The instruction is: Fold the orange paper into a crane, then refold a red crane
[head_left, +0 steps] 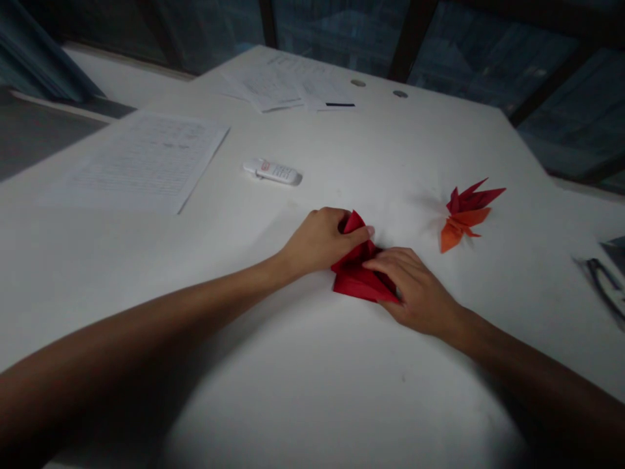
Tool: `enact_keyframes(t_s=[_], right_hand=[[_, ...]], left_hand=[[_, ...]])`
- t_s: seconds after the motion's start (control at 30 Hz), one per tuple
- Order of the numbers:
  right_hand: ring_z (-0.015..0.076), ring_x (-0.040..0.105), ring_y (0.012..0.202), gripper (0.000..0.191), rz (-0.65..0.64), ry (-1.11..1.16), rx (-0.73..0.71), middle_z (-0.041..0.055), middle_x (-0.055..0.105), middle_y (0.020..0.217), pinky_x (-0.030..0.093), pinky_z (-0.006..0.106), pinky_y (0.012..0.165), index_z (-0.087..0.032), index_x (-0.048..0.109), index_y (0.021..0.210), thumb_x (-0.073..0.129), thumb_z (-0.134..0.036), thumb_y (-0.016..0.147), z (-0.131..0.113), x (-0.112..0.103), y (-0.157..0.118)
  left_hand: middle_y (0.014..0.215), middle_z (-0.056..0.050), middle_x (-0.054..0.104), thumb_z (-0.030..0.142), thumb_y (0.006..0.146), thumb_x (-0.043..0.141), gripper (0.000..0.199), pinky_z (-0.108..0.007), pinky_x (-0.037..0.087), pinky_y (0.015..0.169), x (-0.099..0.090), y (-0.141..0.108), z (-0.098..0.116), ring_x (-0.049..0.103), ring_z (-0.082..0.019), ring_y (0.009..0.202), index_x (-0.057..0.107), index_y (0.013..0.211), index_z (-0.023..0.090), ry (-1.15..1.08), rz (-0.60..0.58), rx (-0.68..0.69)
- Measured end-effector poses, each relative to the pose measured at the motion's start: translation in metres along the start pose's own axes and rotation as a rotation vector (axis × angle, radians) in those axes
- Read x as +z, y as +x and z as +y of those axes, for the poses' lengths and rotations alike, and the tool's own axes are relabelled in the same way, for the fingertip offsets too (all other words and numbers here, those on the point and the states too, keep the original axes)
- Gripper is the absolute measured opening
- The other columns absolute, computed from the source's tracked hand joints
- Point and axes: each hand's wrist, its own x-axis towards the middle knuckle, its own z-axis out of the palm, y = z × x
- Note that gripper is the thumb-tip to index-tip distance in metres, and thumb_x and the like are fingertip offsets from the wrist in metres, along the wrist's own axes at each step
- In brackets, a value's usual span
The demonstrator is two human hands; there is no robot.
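Between my two hands, just above or on the white table, is a piece of red folded paper (359,280) with several flaps standing up. My left hand (322,238) pinches its upper left flap between thumb and fingers. On the lower right side, my right hand (413,283) grips the paper, with the thumb underneath and the fingers over the inner folds. Part of the paper is hidden behind my fingers. To the right lie a dark red paper crane (471,199) and an orange paper crane (459,228), touching each other.
A white glue bottle (273,171) lies beyond my left hand. Printed sheets (146,159) cover the table's left side, with more papers (283,85) at the back. Dark-handled scissors or pliers (605,286) rest at the right edge. Windows stand behind the white table (293,404).
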Motion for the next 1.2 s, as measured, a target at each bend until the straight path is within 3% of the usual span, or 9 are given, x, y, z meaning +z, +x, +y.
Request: enact_keyframes(t_s=[0.23,0.43,0.53,0.67,0.8,0.9,1.0,1.1,1.2], right_hand=[[0.0275,0.067,0.105,0.036,0.135,0.194,-0.087,0.0111,0.072,0.107,0.051,0.053,0.1,-0.021,0.063,0.118,0.045,-0.008,0.089,0.009,-0.003,-0.006],[0.0288,0.068,0.105,0.027,0.096,0.223,-0.083,0.0124,0.072,0.112,0.047,0.058,0.104,-0.021,0.067,0.108,0.044,-0.026,0.095,0.008,-0.008,-0.006],[0.0285,0.07,0.099,0.021,0.13,0.129,-0.07,0.0119,0.074,0.108,0.049,0.057,0.102,-0.021,0.067,0.1,0.056,-0.038,0.094,0.004,-0.005,-0.003],[0.0244,0.071,0.096,0.004,0.138,0.005,-0.015,0.0073,0.076,0.099,0.051,0.05,0.101,-0.022,0.066,0.087,0.066,-0.02,0.091,-0.001,-0.001,0.001],[0.0229,0.071,0.093,0.013,0.145,0.013,0.026,0.0058,0.076,0.096,0.053,0.047,0.096,-0.022,0.062,0.079,0.065,-0.012,0.088,-0.003,0.001,0.003],[0.0233,0.071,0.094,0.017,0.139,0.007,0.036,0.0053,0.076,0.096,0.053,0.047,0.095,-0.023,0.059,0.075,0.066,-0.012,0.086,-0.003,0.001,0.003],[0.0239,0.07,0.095,0.019,0.136,-0.005,0.036,0.006,0.076,0.098,0.053,0.048,0.095,-0.022,0.056,0.073,0.065,-0.011,0.085,-0.004,0.001,0.003],[0.0248,0.07,0.097,0.02,0.121,-0.013,0.037,0.0071,0.075,0.097,0.053,0.048,0.094,-0.022,0.053,0.072,0.065,-0.011,0.084,-0.004,0.002,0.004],[0.0243,0.068,0.097,0.02,0.112,-0.005,0.04,0.0065,0.074,0.096,0.053,0.048,0.096,-0.022,0.052,0.072,0.063,-0.01,0.083,-0.003,0.003,0.004]], left_hand=[[0.056,0.002,0.053,0.035,0.084,0.058,0.028,-0.028,0.03,0.055,0.002,0.004,-0.006,0.045,-0.012,0.055,0.055,0.062,0.018,0.04,0.009,0.019],[0.068,0.001,0.063,0.025,0.082,0.054,0.017,-0.027,0.036,0.059,0.002,0.003,-0.008,0.052,-0.014,0.061,0.068,0.088,0.017,-0.018,0.013,0.074],[0.067,0.003,0.061,0.019,0.081,0.053,0.038,-0.026,0.037,0.059,0.001,0.001,-0.008,0.051,-0.014,0.06,0.067,0.116,0.019,-0.029,0.027,0.088],[0.069,0.003,0.061,0.016,0.084,0.051,0.053,-0.027,0.042,0.064,0.0,0.001,-0.012,0.052,-0.014,0.061,0.061,0.135,0.022,-0.025,-0.011,0.148],[0.107,-0.004,0.072,0.013,0.086,0.05,0.067,-0.028,0.051,0.08,-0.006,0.007,-0.023,0.064,-0.014,0.082,0.046,0.152,0.024,-0.154,-0.129,0.328],[0.131,-0.009,0.067,0.014,0.09,0.052,0.053,-0.031,0.05,0.095,-0.012,0.013,-0.031,0.065,-0.018,0.107,0.056,0.142,0.023,-0.189,-0.184,0.451],[0.127,-0.01,0.067,0.026,0.096,0.057,0.019,-0.036,0.045,0.108,-0.02,0.019,-0.035,0.061,-0.021,0.121,0.073,0.106,0.019,-0.206,-0.312,0.549],[0.128,-0.011,0.066,0.034,0.087,0.075,0.018,-0.035,0.049,0.101,-0.027,0.022,-0.038,0.064,-0.022,0.117,0.074,0.097,0.019,-0.278,-0.494,0.52],[0.126,-0.011,0.067,0.031,0.079,0.084,0.022,-0.036,0.051,0.099,-0.028,0.024,-0.041,0.066,-0.022,0.112,0.076,0.096,0.02,-0.337,-0.549,0.484]])
